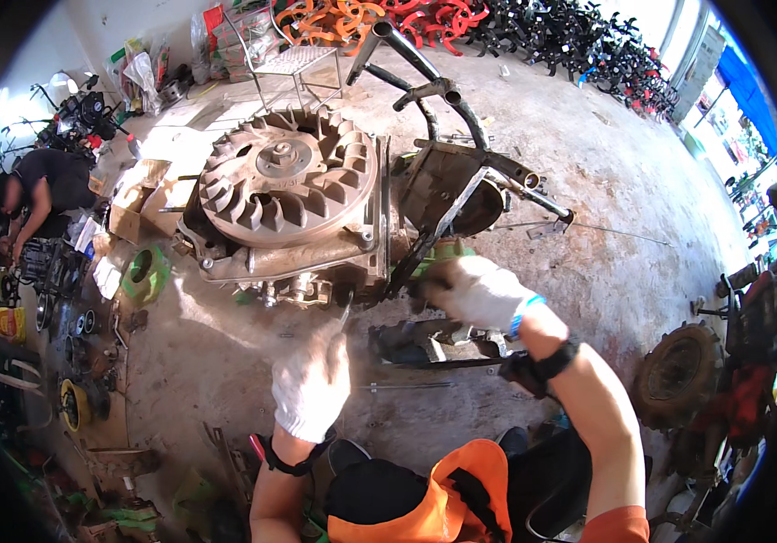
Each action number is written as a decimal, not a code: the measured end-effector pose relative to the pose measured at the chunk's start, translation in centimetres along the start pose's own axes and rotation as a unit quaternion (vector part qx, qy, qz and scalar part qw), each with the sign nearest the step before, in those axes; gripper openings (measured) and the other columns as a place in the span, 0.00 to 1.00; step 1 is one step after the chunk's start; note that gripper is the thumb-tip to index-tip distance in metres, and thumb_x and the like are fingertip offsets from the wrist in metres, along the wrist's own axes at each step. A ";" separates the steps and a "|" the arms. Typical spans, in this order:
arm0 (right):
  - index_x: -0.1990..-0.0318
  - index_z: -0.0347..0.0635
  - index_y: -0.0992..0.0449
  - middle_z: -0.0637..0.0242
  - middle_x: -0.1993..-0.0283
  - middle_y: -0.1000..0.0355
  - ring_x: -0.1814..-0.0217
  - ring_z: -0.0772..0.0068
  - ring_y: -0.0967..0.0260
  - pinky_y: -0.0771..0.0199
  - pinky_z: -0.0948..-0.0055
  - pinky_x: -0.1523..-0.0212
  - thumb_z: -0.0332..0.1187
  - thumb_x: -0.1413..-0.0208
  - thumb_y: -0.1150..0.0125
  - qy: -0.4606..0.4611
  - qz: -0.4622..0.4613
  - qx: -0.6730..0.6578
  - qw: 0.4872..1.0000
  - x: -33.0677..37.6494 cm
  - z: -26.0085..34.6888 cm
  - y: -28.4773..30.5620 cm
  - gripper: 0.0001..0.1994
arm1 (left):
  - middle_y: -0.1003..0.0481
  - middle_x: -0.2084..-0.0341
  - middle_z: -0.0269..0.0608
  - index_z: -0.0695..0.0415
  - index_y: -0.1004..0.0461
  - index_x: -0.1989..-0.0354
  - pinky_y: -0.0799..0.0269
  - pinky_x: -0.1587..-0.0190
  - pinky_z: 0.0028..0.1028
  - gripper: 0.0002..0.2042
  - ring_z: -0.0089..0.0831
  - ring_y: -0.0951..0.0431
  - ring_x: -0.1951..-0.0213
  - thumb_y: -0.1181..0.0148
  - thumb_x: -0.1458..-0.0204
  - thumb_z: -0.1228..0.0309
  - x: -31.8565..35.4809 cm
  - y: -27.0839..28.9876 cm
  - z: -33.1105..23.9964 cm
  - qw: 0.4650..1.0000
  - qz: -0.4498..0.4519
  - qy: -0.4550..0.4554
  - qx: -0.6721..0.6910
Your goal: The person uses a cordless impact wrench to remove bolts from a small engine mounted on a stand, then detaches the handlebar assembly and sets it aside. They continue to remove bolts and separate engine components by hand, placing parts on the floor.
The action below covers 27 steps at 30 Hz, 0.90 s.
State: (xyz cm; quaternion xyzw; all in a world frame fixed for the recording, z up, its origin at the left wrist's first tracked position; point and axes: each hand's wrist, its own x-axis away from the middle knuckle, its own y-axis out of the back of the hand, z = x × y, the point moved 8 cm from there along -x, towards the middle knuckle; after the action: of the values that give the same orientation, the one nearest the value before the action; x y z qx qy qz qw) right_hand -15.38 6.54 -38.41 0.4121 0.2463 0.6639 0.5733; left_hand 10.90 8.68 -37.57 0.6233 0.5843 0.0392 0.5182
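Note:
A grey engine with a large finned flywheel (284, 185) lies on the concrete floor, bolted to a dark metal frame (461, 181) with tube handlebars. My left hand (312, 385), in a white glove, is closed around a thin metal tool (344, 319) whose tip points up at the engine's lower edge. My right hand (474, 290), also gloved, grips the frame's lower part beside a green piece. Dark metal parts (425, 344) lie on the floor between my hands.
Another person (40, 195) bends over parts at the far left. A green ring (144, 271), cardboard boxes and loose parts litter the left floor. A lugged wheel (678, 371) stands right. Orange and black tiller blades (461, 23) are stacked at the back.

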 end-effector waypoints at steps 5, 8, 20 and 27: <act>0.53 0.39 0.15 0.45 0.62 0.18 0.58 0.43 0.17 0.19 0.53 0.53 0.42 0.34 0.39 0.057 -0.087 -0.021 0.994 -1.9 0.8 -5.5 0.16 | 0.14 0.64 0.54 0.61 0.19 0.48 0.17 0.62 0.41 0.13 0.49 0.13 0.66 0.32 0.42 0.78 3.1 -2.0 1.1 0.997 -0.027 -0.052 0.051; 0.51 0.38 0.15 0.50 0.61 0.16 0.61 0.54 0.18 0.19 0.57 0.56 0.39 0.36 0.35 0.004 -0.116 -0.122 0.986 -1.9 -0.8 -7.0 0.15 | 0.14 0.62 0.53 0.61 0.19 0.47 0.17 0.58 0.43 0.15 0.51 0.13 0.64 0.32 0.43 0.79 5.1 -4.0 2.1 0.997 0.004 -0.055 0.053; 0.46 0.42 0.15 0.53 0.52 0.14 0.52 0.50 0.15 0.17 0.59 0.48 0.41 0.41 0.29 -0.025 -0.155 -0.121 0.980 -1.6 -0.1 -7.0 0.18 | 0.21 0.76 0.41 0.59 0.17 0.44 0.24 0.73 0.37 0.19 0.40 0.21 0.77 0.33 0.46 0.77 5.1 -5.0 0.8 0.986 -0.101 -0.131 0.004; 0.44 0.41 0.16 0.50 0.53 0.15 0.52 0.47 0.16 0.16 0.57 0.48 0.40 0.42 0.29 0.017 -0.231 -0.105 0.967 -1.3 -0.1 -7.1 0.21 | 0.18 0.76 0.50 0.57 0.16 0.52 0.20 0.71 0.40 0.08 0.44 0.14 0.74 0.36 0.34 0.67 -3.0 -1.2 -0.7 0.990 0.045 0.043 0.128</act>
State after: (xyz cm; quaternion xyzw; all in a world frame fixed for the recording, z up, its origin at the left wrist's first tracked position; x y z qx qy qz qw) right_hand -11.46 6.89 -44.49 0.2702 0.2733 0.5424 0.7471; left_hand 8.68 6.49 -36.45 0.7083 0.5773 0.0140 0.4060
